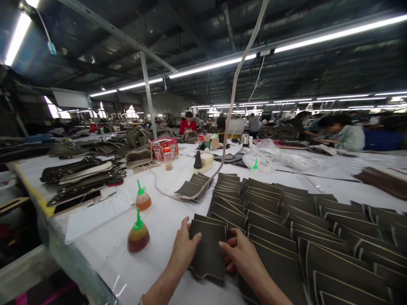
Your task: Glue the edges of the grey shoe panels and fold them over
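A small stack of dark olive leather pieces [208, 250] lies at the near edge of a white work table [159, 224]. My left hand [184, 248] grips its left edge, thumb on top and fingers curled. On the stack's right edge rests my right hand [240, 254], fingers bent and pinching it. Both hands hold the same stack. Rows of overlapping pieces of the same kind [286, 212] spread to the right across the table.
Two glue bottles with green nozzles [138, 235] [143, 199] stand left of my hands. A cable [233, 93] hangs from above to the table. Dark strap parts [82, 173], a red box [163, 148], a plastic bag [273, 156]. People work at far tables.
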### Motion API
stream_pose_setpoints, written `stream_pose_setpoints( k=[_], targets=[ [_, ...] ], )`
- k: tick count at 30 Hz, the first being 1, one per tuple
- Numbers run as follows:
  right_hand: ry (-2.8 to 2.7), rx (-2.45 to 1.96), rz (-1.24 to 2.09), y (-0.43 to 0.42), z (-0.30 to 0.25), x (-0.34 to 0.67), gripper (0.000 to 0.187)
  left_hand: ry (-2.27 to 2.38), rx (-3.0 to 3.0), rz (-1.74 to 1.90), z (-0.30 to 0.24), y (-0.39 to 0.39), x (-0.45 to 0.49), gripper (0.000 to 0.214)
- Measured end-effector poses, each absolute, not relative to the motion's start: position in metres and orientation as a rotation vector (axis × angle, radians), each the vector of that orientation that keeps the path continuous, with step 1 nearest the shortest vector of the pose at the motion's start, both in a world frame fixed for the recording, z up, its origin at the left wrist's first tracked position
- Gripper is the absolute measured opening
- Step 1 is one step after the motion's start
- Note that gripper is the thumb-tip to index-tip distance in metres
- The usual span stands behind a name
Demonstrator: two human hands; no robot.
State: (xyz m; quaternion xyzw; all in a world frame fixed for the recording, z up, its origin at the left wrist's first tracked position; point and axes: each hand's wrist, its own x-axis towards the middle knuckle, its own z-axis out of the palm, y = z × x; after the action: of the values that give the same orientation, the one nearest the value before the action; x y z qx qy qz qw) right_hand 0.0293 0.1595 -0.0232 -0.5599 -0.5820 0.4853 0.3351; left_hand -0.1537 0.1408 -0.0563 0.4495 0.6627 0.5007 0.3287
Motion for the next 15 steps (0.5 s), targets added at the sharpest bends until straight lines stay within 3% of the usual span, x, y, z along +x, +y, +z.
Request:
stream_pose_setpoints(
  k=[10,15],
  targets=[
    [-1.476,-1.457,1.215,0.123,-0.03,0.06,0.069,1.686,1.252,1.271,-0.063,0.12,-0.139,0.078],
    [-1.343,-1.289,1.253,0.099,-0.028,0.085,0.069,1.418,0.986,1.549,-0.03,0.094,-0.145,0.066]
  ],
)
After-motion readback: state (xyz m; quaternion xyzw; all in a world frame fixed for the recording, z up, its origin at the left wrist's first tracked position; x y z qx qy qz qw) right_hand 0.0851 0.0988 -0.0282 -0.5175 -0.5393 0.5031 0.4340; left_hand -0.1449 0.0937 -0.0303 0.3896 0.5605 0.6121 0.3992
